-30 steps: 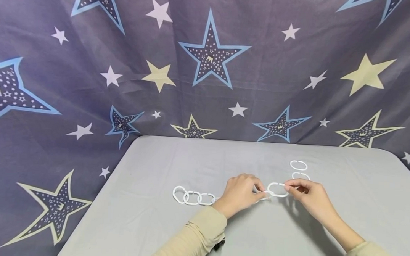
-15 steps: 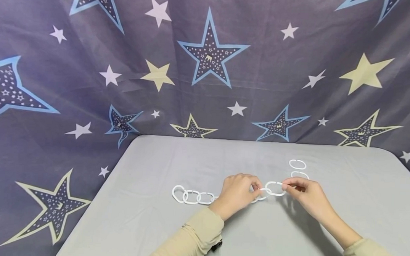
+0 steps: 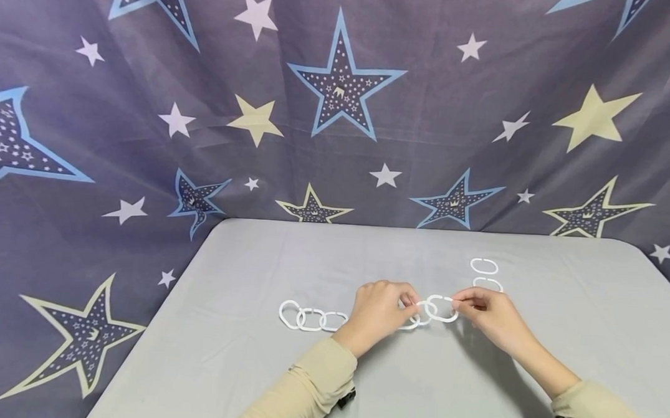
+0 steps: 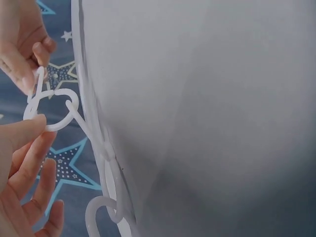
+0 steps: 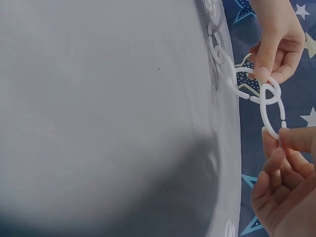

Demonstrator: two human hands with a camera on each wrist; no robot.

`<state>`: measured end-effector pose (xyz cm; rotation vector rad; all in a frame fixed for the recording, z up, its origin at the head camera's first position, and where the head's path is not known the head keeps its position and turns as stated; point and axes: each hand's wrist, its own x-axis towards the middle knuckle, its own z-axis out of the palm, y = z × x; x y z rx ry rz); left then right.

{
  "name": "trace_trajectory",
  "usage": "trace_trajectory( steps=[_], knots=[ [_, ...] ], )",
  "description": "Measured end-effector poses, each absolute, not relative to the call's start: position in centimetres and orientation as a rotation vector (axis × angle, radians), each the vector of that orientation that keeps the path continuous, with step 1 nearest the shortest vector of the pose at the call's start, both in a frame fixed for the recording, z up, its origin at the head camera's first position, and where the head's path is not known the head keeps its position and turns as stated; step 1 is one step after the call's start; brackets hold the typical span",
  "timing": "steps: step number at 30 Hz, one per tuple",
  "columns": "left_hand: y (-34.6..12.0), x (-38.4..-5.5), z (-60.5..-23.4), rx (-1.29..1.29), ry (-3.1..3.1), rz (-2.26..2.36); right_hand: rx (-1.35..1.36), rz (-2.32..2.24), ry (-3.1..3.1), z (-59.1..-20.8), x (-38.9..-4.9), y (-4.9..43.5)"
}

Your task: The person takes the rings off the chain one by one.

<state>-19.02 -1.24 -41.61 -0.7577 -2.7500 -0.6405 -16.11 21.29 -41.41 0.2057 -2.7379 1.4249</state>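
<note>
A chain of white plastic links point(image 3: 311, 330) runs across the grey table, its left end lying flat. My left hand point(image 3: 378, 314) covers the chain's middle and pinches one link point(image 4: 56, 127) between thumb and fingertips near the right end. Hooked through that link is the end link point(image 5: 265, 116), whose other end my right hand point(image 3: 493, 317) pinches between thumb and forefinger. Both pinched links are raised off the table; in the right wrist view a small gap shows in the end link's side. From the left hand, further links slope down to the tabletop.
Two loose white links lie behind my right hand: a farther link point(image 3: 484, 260) and a nearer link point(image 3: 488, 279), partly covered by the fingers. The grey table point(image 3: 238, 373) backs onto a star-patterned cloth point(image 3: 417, 125).
Both hands have shifted a little to the left with the pinched links. More of the chain between the hands now shows beside the left fingertips.
</note>
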Motion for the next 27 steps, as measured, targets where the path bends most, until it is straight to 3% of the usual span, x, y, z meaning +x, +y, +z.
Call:
trace_trajectory(
  steps=[27],
  knots=[
    [-1.4, -19.3, -41.5, -0.751, -2.694, -0.676, 0.111, 1.403, -2.784, -42.4, -15.6, 19.9]
  ],
)
